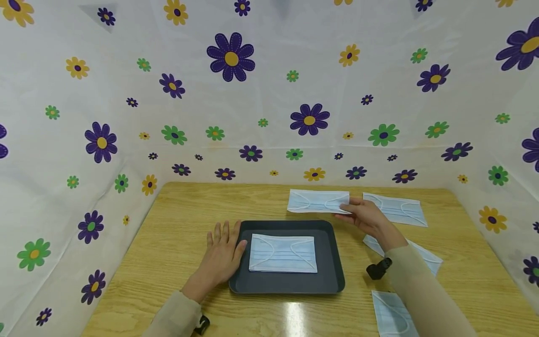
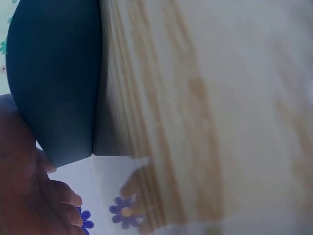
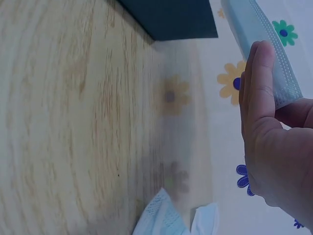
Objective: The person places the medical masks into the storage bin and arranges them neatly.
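Note:
My right hand (image 1: 367, 217) pinches one end of a light blue face mask (image 1: 318, 201), thumb on one face and fingers on the other. In the right wrist view that mask (image 3: 264, 54) stands clear above the table. My left hand (image 1: 221, 255) lies with straight fingers along the left rim of a dark grey tray (image 1: 286, 286). The left wrist view shows the tray's side wall (image 2: 54, 73) right beside the fingers. Inside the tray lies a flat face mask (image 1: 283, 253), ear loops up, with another edge showing just under it.
To the right of the tray, more face masks lie on the wooden table (image 1: 177, 206): one at the back (image 1: 396, 209), one partly under the right forearm (image 1: 427, 256), one near the front (image 1: 393, 313). A flower-patterned sheet (image 1: 261, 93) surrounds the table at the back and sides.

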A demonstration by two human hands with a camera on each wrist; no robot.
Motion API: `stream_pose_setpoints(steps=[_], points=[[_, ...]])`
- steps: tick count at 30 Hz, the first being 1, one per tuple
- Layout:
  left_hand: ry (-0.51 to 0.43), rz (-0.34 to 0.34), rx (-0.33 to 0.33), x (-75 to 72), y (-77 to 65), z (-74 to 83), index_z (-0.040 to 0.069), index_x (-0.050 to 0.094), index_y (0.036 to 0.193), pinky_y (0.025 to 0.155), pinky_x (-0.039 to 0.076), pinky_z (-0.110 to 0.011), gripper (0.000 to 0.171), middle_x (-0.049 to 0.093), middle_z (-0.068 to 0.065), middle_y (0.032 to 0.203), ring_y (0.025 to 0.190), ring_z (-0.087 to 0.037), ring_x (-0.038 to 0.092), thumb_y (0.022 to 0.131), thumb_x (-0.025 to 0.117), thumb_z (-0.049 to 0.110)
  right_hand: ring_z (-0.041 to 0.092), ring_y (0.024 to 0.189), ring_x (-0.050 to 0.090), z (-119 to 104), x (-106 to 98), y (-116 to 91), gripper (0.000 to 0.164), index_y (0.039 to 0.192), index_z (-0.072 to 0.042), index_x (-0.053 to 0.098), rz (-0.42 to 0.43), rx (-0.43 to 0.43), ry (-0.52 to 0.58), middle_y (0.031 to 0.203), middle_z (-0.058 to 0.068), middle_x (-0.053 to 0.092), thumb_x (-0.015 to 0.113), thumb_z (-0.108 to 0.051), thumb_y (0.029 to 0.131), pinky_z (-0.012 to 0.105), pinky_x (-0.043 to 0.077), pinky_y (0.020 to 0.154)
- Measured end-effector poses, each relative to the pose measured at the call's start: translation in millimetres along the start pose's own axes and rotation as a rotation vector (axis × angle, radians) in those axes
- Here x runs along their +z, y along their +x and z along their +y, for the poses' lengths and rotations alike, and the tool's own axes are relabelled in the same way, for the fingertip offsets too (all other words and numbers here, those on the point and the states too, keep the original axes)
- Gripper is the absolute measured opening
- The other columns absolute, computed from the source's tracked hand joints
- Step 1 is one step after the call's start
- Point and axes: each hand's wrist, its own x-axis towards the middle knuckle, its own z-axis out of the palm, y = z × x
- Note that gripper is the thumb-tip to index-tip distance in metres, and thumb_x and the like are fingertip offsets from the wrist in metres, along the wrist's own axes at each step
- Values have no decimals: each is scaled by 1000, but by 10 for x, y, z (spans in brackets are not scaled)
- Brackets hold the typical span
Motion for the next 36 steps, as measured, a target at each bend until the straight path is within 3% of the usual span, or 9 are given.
stream_pose_setpoints(steps=[17, 29, 36], points=[[29, 27, 8, 16, 17, -14, 8, 24, 169, 124, 13, -75, 64, 24, -36, 168, 159, -57, 13, 115, 34, 42, 15, 99, 78, 62, 330, -366, 57, 154, 19, 32, -128, -41, -37, 111, 2, 74, 56, -4, 108, 30, 63, 91], [22, 27, -6, 24, 0, 4, 10, 26, 168, 125, 11, -75, 63, 24, -35, 169, 159, -56, 12, 115, 34, 43, 15, 103, 77, 189, 537, -416, 56, 153, 20, 34, -188, -54, -95, 115, 2, 74, 56, -5, 108, 35, 63, 92], [31, 22, -8, 23, 4, 13, 9, 26, 168, 125, 12, -75, 63, 24, -35, 168, 159, -57, 12, 115, 35, 42, 16, 106, 75, 288, 674, -401, 55, 151, 21, 37, -223, -47, -122, 121, 9, 73, 57, -4, 107, 38, 62, 94]])
